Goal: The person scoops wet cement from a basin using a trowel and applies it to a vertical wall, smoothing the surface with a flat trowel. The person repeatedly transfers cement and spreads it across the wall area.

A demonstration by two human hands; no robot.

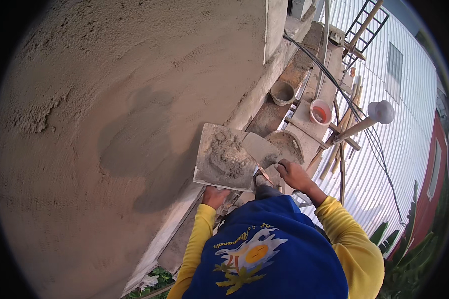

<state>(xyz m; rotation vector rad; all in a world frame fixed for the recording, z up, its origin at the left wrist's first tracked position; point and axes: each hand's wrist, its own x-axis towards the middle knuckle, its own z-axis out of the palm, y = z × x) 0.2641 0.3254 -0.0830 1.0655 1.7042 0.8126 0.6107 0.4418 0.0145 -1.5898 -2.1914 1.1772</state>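
My left hand [215, 197] is closed at the near edge of a square mortar hawk [205, 173], its fingers partly hidden beneath the board. A lumpy heap of wet grey mortar [228, 155] lies on the hawk. My right hand [293, 175] is closed on a plastering trowel, whose flat grey blade [260, 149] reaches over the hawk's right edge, beside the mortar. The trowel's handle is mostly hidden by my fingers. To the left rises a wall [184, 94] coated in brown-grey plaster, smoother near the hawk and rough at the upper left.
Behind the trowel sits a mortar-filled basin [287, 143]. Farther along the plank scaffold [302, 122] stand a grey bucket [282, 93] and a pale bucket with reddish insides [320, 111]. A post with a white cap [381, 112], black cables [329, 74] and a corrugated metal roof [414, 94] are to the right.
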